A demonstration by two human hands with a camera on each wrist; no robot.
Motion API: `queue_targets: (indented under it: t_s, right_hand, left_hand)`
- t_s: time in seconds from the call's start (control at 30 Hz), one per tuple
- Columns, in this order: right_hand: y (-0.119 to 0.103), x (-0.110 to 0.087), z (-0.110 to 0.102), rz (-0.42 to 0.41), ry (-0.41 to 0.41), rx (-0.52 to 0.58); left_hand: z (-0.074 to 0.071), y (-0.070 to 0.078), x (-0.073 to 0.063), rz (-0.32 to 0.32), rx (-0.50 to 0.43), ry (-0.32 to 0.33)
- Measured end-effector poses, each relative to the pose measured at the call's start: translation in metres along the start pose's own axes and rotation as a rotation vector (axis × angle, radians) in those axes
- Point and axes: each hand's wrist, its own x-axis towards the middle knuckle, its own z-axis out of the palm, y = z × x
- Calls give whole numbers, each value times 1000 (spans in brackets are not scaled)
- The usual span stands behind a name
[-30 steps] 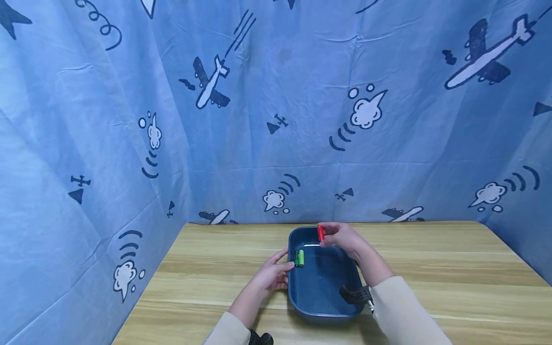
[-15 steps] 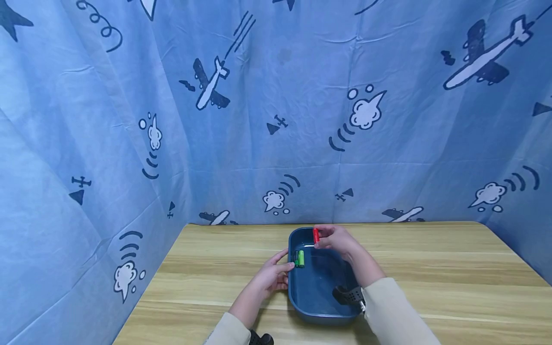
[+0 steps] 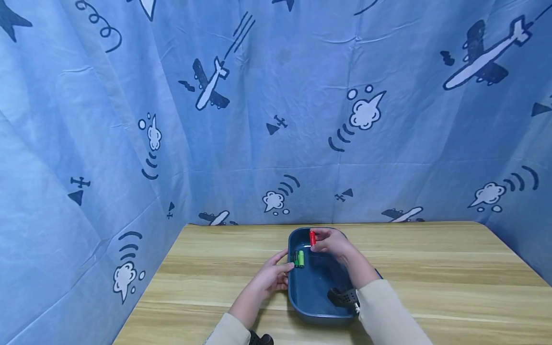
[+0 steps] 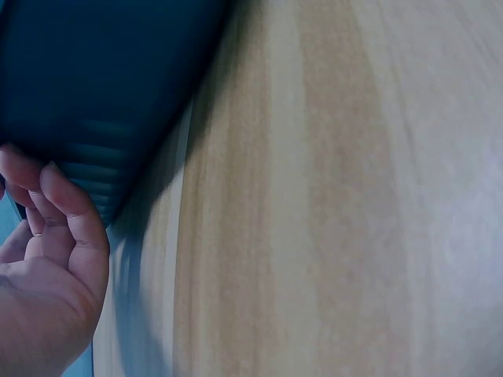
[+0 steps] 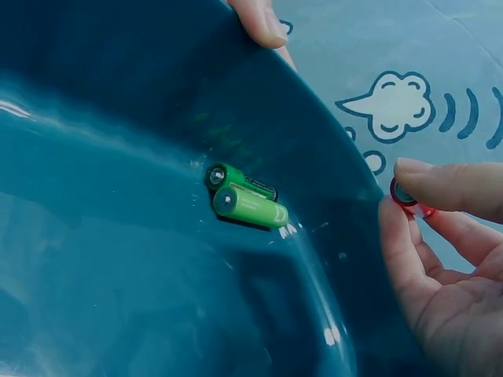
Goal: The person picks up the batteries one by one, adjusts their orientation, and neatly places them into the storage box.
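Observation:
A dark blue plastic tub (image 3: pixel 319 282) stands on the table. My left hand (image 3: pixel 271 274) holds its left side, thumb over the rim and the other fingers against the outer wall; in the left wrist view those fingers (image 4: pixel 71 204) are bent. Above the tub's far end, my right hand (image 3: pixel 334 243) pinches a red battery (image 3: pixel 312 238) between thumb and fingers, about upright. Its end (image 5: pixel 404 195) faces the right wrist camera. Inside, by the left wall, a light green battery (image 5: pixel 251 207) and a darker green battery (image 5: pixel 236 181) lie side by side on the bottom.
The wood-grain table (image 3: pixel 431 258) spreads out on both sides of the tub. A blue curtain (image 3: pixel 302 143) printed with planes and clouds hangs behind and at both sides. A small blue edge (image 3: pixel 378 273) shows beside my right forearm, its remainder hidden.
My right hand has carried the red battery leftward and slightly down over the tub's far end. The left hand and both green batteries have stayed put.

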Motion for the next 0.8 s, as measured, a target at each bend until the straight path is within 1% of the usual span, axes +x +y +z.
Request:
queue_targets:
  t_s: [0.4, 0.63, 0.8]
  right_hand:
    - [6, 4, 4, 28, 3, 4]
    - [10, 8, 9, 17, 7, -31]
    - [14, 13, 12, 25, 11, -44]
  left_hand:
    - [-1, -1, 1, 3, -9, -15]
    - [-1, 0, 0, -2, -11, -12]
    - [-1, 0, 0, -8, -8, -14]
